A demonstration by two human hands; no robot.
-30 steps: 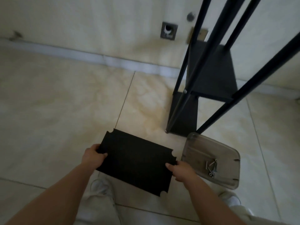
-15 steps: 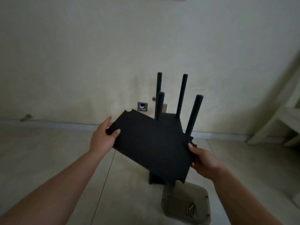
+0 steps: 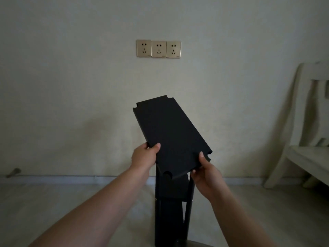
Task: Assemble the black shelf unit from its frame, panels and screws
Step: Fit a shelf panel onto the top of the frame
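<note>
I hold a black rectangular shelf panel [image 3: 170, 132] with notched corners up in front of me, its far end tilted up toward the wall. My left hand [image 3: 144, 155] grips its left edge with the thumb on top. My right hand [image 3: 204, 170] grips the near right corner, thumb on top. Below the panel stands the black shelf frame [image 3: 172, 211], with a fitted shelf and upright posts; the tops of the posts are hidden behind the panel.
A pale wall with three gold sockets [image 3: 158, 49] faces me. A light wooden bench [image 3: 306, 154] stands at the right. The rim of the plastic screw tray [image 3: 201, 244] shows at the bottom edge beside the frame's foot.
I have lifted the panel from the floor to chest height over the frame and turned it lengthwise away from me. The view has risen from the floor to the wall.
</note>
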